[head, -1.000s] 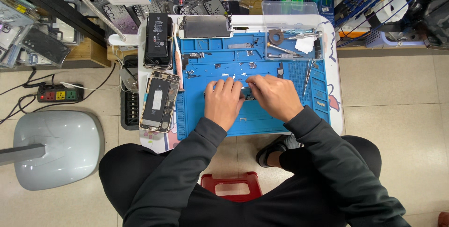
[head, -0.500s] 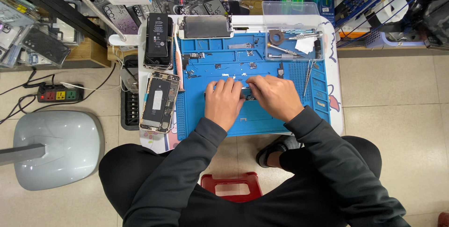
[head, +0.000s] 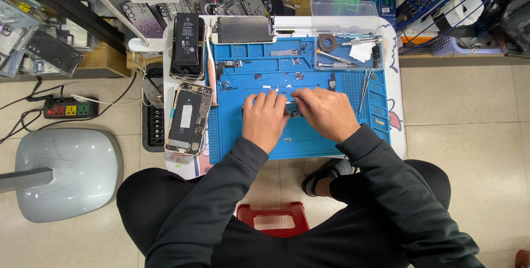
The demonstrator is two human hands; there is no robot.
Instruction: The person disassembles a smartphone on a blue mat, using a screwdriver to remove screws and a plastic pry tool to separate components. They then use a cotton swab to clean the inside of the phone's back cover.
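Observation:
My left hand (head: 266, 120) and my right hand (head: 326, 113) rest close together on a blue repair mat (head: 309, 143), fingertips meeting over a small dark part (head: 292, 110) that both pinch. Most of that part is hidden by the fingers. An opened phone body (head: 187, 117) lies on the white table left of the mat. A black battery (head: 186, 46) and a detached phone screen (head: 243, 29) lie at the far edge. Small screws and metal brackets (head: 259, 75) are scattered on the mat beyond my hands.
A clear plastic tray (head: 345, 9) at the far right holds screwdrivers and a tissue. Tweezers (head: 364, 88) lie on the mat's right side. A power strip (head: 69, 108) and a grey lamp base (head: 66, 171) sit on the floor left. A red stool (head: 273, 218) is under me.

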